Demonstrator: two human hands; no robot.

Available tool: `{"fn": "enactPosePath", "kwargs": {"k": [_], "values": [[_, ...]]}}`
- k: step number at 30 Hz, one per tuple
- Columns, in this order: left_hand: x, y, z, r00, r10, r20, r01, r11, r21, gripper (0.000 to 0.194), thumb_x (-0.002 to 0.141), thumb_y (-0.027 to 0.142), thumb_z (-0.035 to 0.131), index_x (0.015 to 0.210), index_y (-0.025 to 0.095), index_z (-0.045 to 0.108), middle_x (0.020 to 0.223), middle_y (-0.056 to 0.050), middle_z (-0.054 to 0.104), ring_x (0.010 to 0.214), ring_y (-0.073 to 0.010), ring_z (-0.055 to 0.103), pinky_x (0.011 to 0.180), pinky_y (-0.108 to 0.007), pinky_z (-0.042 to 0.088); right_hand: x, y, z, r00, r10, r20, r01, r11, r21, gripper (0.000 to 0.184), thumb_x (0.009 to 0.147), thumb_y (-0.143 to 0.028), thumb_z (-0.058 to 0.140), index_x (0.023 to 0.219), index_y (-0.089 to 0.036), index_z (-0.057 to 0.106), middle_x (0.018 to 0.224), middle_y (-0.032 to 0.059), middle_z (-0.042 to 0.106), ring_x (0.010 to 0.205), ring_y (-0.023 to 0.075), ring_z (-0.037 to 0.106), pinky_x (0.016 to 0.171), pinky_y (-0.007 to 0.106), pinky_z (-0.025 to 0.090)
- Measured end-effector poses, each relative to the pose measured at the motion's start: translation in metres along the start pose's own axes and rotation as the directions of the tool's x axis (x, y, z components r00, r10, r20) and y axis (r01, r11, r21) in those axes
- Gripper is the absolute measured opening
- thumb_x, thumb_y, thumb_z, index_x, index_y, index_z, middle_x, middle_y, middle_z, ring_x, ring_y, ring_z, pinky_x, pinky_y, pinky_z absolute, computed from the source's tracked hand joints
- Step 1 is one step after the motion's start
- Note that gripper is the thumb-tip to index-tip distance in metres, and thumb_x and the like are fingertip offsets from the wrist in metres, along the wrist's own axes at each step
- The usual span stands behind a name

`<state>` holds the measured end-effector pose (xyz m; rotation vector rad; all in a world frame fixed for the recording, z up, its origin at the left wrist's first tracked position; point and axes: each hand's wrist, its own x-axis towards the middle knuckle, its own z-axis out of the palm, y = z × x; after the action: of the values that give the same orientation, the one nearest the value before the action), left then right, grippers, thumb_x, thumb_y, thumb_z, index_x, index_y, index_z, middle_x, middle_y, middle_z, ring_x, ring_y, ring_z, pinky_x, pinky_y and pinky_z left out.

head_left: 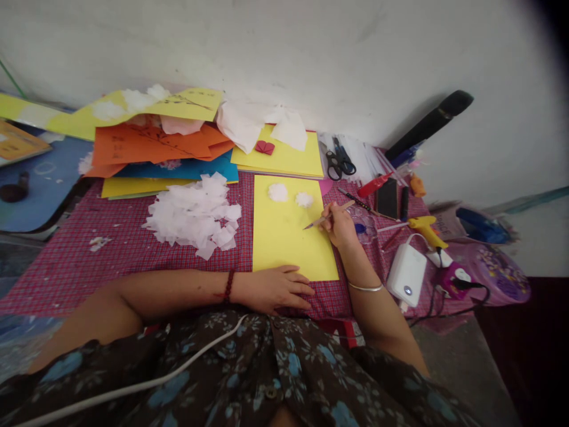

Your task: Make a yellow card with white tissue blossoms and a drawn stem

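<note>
A yellow sheet of paper lies in front of me on the checked cloth, with two fluffy white paper flowers near its top. My right hand is closed around a thin paintbrush, its dark tip just over or touching the sheet's middle right. Flat across the sheet's lower edge rests my left hand, fingers spread, holding nothing. Beside the right hand sits a clear paint palette with dark blue paint in one well. A heap of white tissue strips lies left of the sheet.
Yellow, orange and blue papers pile up at the back left. Black scissors and a red folded paper piece are behind the sheet. To the right are a yellow glue gun, a white power bank, cables and a purple basket.
</note>
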<state>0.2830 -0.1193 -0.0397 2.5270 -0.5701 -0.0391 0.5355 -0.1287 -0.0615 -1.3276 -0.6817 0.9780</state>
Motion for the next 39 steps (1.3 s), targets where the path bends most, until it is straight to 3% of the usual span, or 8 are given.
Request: {"fn": "enactPosePath", "kwargs": {"k": [9,17,27,39], "values": [[-0.0010,-0.0007,0.0019,0.998,0.025,-0.062,-0.025,1.000,-0.002,0.051,0.086,0.028,0.065,0.136,0.023,0.054,0.146,-0.010,0.051,0.137,-0.0276,0.043,0.117,-0.050,0.029,-0.0013,-0.0008,0.0004,1.000,-0.014,0.006,0.013,1.000,0.016,0.048,0.077,-0.065,0.067,0.063,-0.021,0.055,0.036,-0.0081,0.038,0.033,0.0064,0.033,0.041,0.020,0.043],[-0.0014,0.0000,0.0008,0.999,0.011,-0.048,-0.013,0.999,-0.031,0.051,0.087,0.027,0.063,0.137,0.025,0.053,0.147,-0.011,0.050,0.139,-0.0270,0.041,0.118,-0.050,0.027,-0.0030,-0.0038,0.0021,1.000,0.002,-0.006,-0.002,1.000,-0.029,0.047,0.084,-0.064,0.060,0.064,-0.022,0.052,0.037,-0.0081,0.037,0.033,0.0069,0.033,0.042,0.021,0.044],[-0.0013,0.0003,0.0003,1.000,-0.007,-0.021,0.006,0.999,-0.039,0.050,0.088,0.027,0.063,0.137,0.027,0.052,0.149,-0.009,0.048,0.140,-0.0258,0.039,0.120,-0.048,0.022,-0.0026,-0.0027,0.0009,1.000,-0.012,0.012,0.012,1.000,-0.015,0.046,0.080,-0.063,0.065,0.064,-0.022,0.054,0.038,-0.0088,0.038,0.033,0.0063,0.033,0.041,0.021,0.043],[-0.0014,-0.0010,0.0018,0.998,0.025,-0.054,-0.026,1.000,-0.015,0.051,0.087,0.026,0.064,0.136,0.023,0.053,0.147,-0.011,0.050,0.138,-0.0275,0.041,0.117,-0.051,0.027,-0.0025,-0.0037,0.0021,1.000,-0.003,0.007,0.003,0.999,-0.033,0.046,0.082,-0.063,0.062,0.064,-0.023,0.052,0.037,-0.0088,0.036,0.033,0.0069,0.032,0.041,0.021,0.042]]}}
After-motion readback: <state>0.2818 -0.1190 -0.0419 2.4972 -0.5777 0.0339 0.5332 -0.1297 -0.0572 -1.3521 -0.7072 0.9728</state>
